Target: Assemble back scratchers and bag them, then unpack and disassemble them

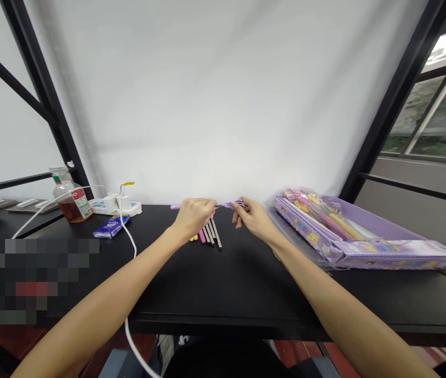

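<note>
My left hand [192,216] is wrapped round a light purple pen [175,207], whose end sticks out to the left of the fist. A thin, dark, threaded-looking tip pokes out on its right side. That tip meets a purple decorative pen part [231,205], pinched between the fingers of my right hand [255,216]. Whether the two parts are joined I cannot tell. Below my left hand lie several slim whitish sticks [215,233] with dark ends, a pink pen-like piece [201,236] and small yellow pieces [194,238], partly covered by the hand.
On the right stands a purple box [400,253] with wrapped pens [335,220] inside and clear plastic beneath. To the left are a bottle of brown liquid [71,197], a white power strip [130,209], a blue packet [112,226] and a white cable [131,239] crossing the black table [223,294].
</note>
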Action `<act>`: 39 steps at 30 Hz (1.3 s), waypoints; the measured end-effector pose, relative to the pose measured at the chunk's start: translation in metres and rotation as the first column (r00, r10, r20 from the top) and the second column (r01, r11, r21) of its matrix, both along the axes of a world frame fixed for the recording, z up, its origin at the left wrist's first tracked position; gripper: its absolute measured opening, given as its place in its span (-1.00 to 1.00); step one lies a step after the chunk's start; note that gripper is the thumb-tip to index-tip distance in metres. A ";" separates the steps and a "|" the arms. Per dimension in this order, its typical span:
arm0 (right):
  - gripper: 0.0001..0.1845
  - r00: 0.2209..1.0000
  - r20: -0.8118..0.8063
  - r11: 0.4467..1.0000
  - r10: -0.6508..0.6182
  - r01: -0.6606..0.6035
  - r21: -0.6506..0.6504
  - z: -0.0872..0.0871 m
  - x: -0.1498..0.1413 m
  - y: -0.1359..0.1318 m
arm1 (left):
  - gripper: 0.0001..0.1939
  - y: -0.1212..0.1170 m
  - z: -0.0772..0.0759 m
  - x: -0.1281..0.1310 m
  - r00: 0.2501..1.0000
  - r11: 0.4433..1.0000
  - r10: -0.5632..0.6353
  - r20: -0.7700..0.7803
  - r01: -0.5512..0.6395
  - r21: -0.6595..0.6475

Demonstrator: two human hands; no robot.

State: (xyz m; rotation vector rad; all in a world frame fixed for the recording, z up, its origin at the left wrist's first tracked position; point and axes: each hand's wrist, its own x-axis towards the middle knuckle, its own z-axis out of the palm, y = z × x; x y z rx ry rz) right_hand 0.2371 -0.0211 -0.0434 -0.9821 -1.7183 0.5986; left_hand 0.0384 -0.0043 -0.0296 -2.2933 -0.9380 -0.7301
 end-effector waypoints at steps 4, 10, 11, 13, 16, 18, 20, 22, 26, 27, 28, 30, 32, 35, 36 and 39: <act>-0.55 0.984 -0.170 0.984 0.054 -0.081 -0.157 0.014 0.014 -0.002 | -0.75 0.003 0.003 -0.009 0.998 0.996 0.056 0.013 -0.055 -0.075; -0.76 0.897 0.167 0.911 -0.409 0.412 0.018 0.009 0.070 0.004 | -0.71 0.004 0.001 -0.026 0.996 0.974 -0.043 -0.083 0.023 -0.227; -0.83 0.813 0.309 0.867 -0.493 0.487 0.103 0.005 0.079 0.006 | -0.71 0.004 -0.001 -0.027 0.992 0.968 -0.074 -0.098 0.047 -0.245; -0.83 0.626 0.518 0.788 -0.583 0.590 0.173 -0.004 0.095 0.011 | -0.71 0.005 -0.004 -0.027 0.983 0.957 -0.133 -0.125 0.095 -0.274; -0.71 0.417 0.715 0.702 -0.561 0.698 0.143 -0.011 0.105 0.016 | -0.71 0.004 -0.008 -0.022 0.967 0.936 -0.213 -0.141 0.161 -0.313; -0.71 0.349 0.787 0.680 -0.509 0.724 0.119 -0.012 0.106 0.016 | -0.71 0.002 -0.010 -0.018 0.960 0.928 -0.242 -0.142 0.186 -0.322; -0.68 0.332 0.814 0.677 -0.476 0.729 0.099 -0.012 0.104 0.015 | -0.70 0.001 -0.011 -0.016 0.956 0.927 -0.253 -0.147 0.197 -0.318; -0.62 0.332 0.819 0.675 -0.468 0.733 0.089 -0.010 0.104 0.012 | -0.70 -0.001 -0.011 -0.015 0.955 0.928 -0.255 -0.149 0.199 -0.315; -0.57 0.317 0.825 0.653 -0.469 0.753 0.082 -0.008 0.104 0.008 | -0.72 -0.001 -0.010 -0.015 0.956 0.923 -0.256 -0.143 0.197 -0.330; -0.57 0.312 0.825 0.648 -0.472 0.757 0.084 -0.007 0.104 0.007 | -0.73 -0.001 -0.010 -0.015 0.957 0.922 -0.255 -0.140 0.197 -0.334; -0.56 0.308 0.824 0.643 -0.476 0.761 0.087 -0.005 0.104 0.006 | -0.73 -0.001 -0.011 -0.015 0.957 0.920 -0.255 -0.137 0.196 -0.338; -0.56 0.294 0.822 0.631 -0.489 0.769 0.100 -0.002 0.103 0.005 | -0.74 -0.001 -0.011 -0.016 0.959 0.919 -0.251 -0.133 0.192 -0.345; -0.58 0.287 0.797 0.622 -0.531 0.771 0.137 0.003 0.101 0.003 | -0.74 -0.002 -0.011 -0.015 0.966 0.914 -0.241 -0.097 0.192 -0.358; -0.67 0.399 0.657 0.675 -0.639 0.700 0.232 0.010 0.091 -0.002 | -0.69 -0.007 -0.007 -0.010 0.965 0.829 -0.232 0.126 0.263 -0.493; -0.71 0.475 0.580 0.709 -0.662 0.648 0.278 0.013 0.084 -0.005 | -0.66 -0.009 -0.005 -0.008 0.942 0.747 -0.223 0.252 0.331 -0.577; -0.83 0.692 0.355 0.761 -0.629 0.455 0.462 0.016 0.054 -0.013 | -0.60 -0.016 0.004 0.001 0.749 0.350 -0.104 0.654 0.643 -0.681</act>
